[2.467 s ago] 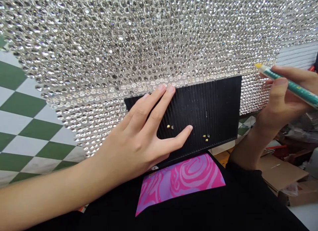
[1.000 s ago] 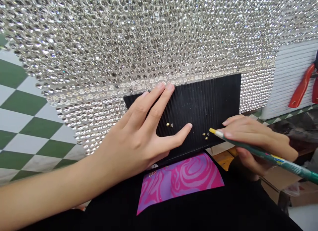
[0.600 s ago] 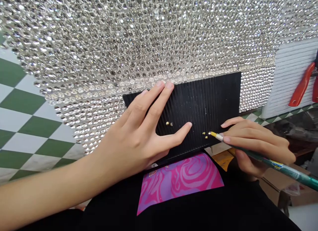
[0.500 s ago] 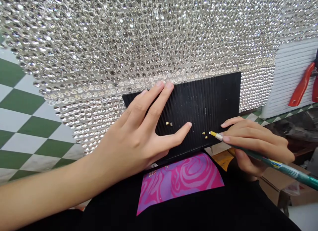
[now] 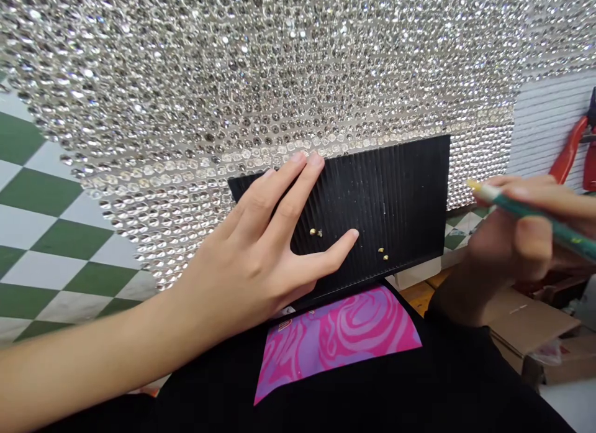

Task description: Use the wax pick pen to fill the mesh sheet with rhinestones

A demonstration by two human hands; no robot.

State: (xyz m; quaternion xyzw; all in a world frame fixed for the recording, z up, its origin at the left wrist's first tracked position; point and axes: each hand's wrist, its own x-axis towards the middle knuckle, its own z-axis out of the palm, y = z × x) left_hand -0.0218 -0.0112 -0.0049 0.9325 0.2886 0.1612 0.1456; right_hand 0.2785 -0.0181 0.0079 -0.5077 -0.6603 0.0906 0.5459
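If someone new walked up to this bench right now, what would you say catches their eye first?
First the glittering rhinestone sheet filling the whole upper view, draped over a green-and-white checked table. Next, the ribbed black tray at centre with a few tiny gold stones, the left hand flat on it. At the right edge, the right hand holds a green pen.

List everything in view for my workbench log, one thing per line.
rhinestone sheet: one, silver, across the top
ridged tray: one, black, centre
loose stones: a few, gold, on the tray
checkered surface: green and white, left
white ribbed board: one, right
pliers: red handles, far right
cardboard boxes: brown, lower right
pen tool: one, green with yellow tip, in the right hand
left hand: flat on the tray
right hand: raised beside the tray
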